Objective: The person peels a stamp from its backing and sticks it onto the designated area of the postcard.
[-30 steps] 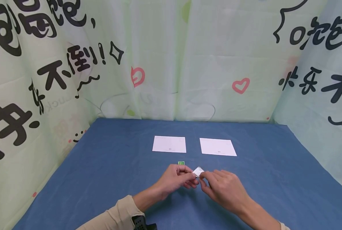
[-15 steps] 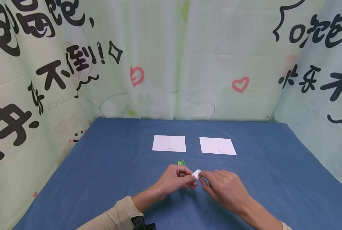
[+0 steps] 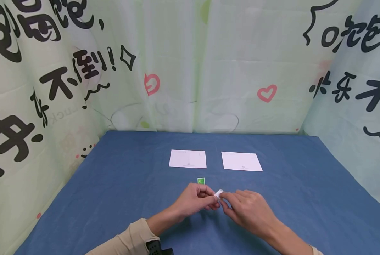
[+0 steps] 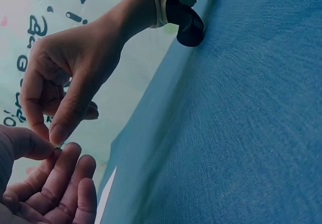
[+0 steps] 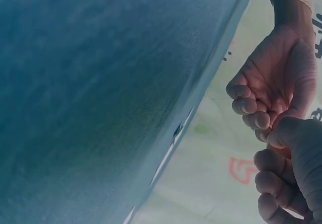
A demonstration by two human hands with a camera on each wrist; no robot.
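Observation:
A small white paper square (image 3: 219, 193), seen at a slant in the head view, is held above the blue table between both hands. My left hand (image 3: 193, 200) pinches its left side between thumb and forefinger. The fingertips of my right hand (image 3: 249, 209) pinch its right edge. Both wrist views show the thumbs and forefingers meeting, and the square is almost wholly covered there. Just beyond the left hand, a small green stamp-like piece with a pale border (image 3: 201, 181) lies on the table.
Two white cards with small print, one at left (image 3: 187, 158) and one at right (image 3: 242, 161), lie flat beyond the hands. The blue cloth-covered table (image 3: 129, 170) ends at a pale printed curtain (image 3: 177, 63). A black device (image 3: 156, 248) sits on the left wrist.
The white square has tilted and shows less of its face than a second ago. My right fingertips have shifted slightly on its edge; the left hand has hardly moved.

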